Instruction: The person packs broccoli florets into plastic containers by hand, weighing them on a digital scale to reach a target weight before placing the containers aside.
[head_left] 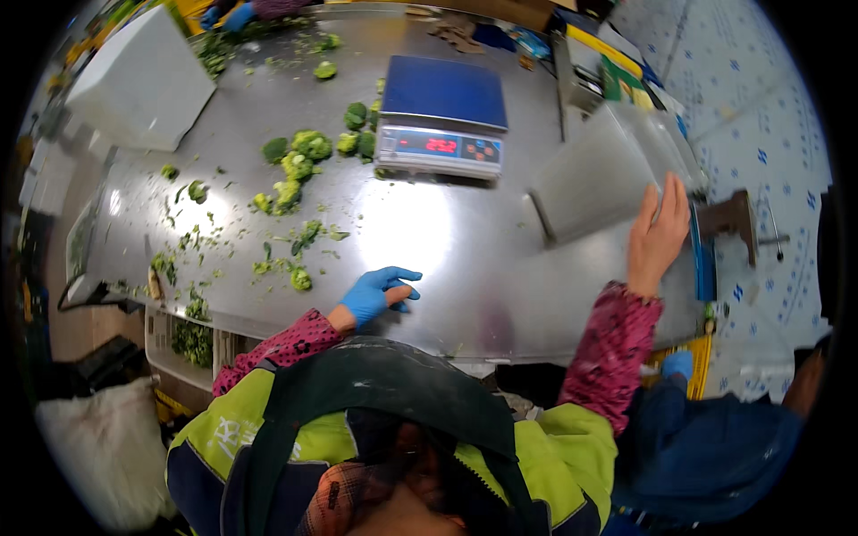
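Your right hand (657,237) was bare, its fingers (668,204) straight and close together, laid flat against the upper edge of a clear plastic bag (599,174) that lay at the right end of the steel table (465,259). Nothing was pinched yet; the palm only rested there, so the hand was spread, not closed. That bag looked light, thin and slippery — soft enough to fold on itself, I'd judge — so its open edge near your fingertips seemed the best place to take hold, with thumb under and fingers over.

Your left hand (377,293), in a blue glove, rested on the bare steel near the table's front edge with fingers loosely spread and the thumb out; it held nothing. Just to its left lay a small broccoli piece (301,279) among green crumbs, apart from the glove.

Further out, a heap of broccoli florets (299,165) sat beside a blue-topped scale (440,116) — the florets would be light, firm and a little crumbly. A white box (143,80) stood at the far left corner, and another person's blue-gloved hands (225,16) worked at the far end.
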`<state>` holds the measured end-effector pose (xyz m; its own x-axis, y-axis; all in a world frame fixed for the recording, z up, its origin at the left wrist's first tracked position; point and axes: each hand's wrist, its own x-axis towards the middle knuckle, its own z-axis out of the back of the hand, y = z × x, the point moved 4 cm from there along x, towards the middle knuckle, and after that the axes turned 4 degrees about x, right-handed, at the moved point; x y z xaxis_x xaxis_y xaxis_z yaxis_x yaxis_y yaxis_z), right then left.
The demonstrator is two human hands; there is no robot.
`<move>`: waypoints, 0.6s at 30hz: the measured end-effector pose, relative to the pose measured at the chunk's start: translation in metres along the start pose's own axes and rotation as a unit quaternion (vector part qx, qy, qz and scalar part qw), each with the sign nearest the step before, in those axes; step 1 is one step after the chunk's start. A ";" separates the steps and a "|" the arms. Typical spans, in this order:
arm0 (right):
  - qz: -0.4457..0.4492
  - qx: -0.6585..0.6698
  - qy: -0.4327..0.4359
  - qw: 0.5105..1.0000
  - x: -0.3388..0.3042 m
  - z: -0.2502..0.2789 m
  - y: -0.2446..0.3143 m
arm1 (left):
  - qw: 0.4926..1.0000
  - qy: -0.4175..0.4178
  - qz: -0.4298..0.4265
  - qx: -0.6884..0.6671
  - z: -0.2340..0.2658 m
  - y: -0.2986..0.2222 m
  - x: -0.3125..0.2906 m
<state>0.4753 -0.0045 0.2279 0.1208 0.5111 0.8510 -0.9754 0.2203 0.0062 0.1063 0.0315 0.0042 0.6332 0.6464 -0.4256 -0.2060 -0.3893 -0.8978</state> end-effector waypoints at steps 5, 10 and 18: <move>-0.086 -0.062 0.322 0.941 0.038 -0.059 -0.056 | 0.998 -0.056 0.001 -0.036 0.020 0.009 -0.024; -0.114 0.039 0.255 0.959 0.032 -0.050 -0.048 | 0.984 -0.156 -0.015 -0.079 0.047 0.040 -0.044; -0.240 0.267 0.162 0.919 0.029 -0.073 -0.103 | 0.975 -0.199 -0.012 -0.096 0.070 0.060 -0.061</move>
<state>0.5927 0.0483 0.2136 0.5254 0.7010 0.4822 -0.7359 0.0899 0.6711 0.0028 0.0149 -0.0315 0.2882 0.8459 -0.4488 -0.0262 -0.4615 -0.8867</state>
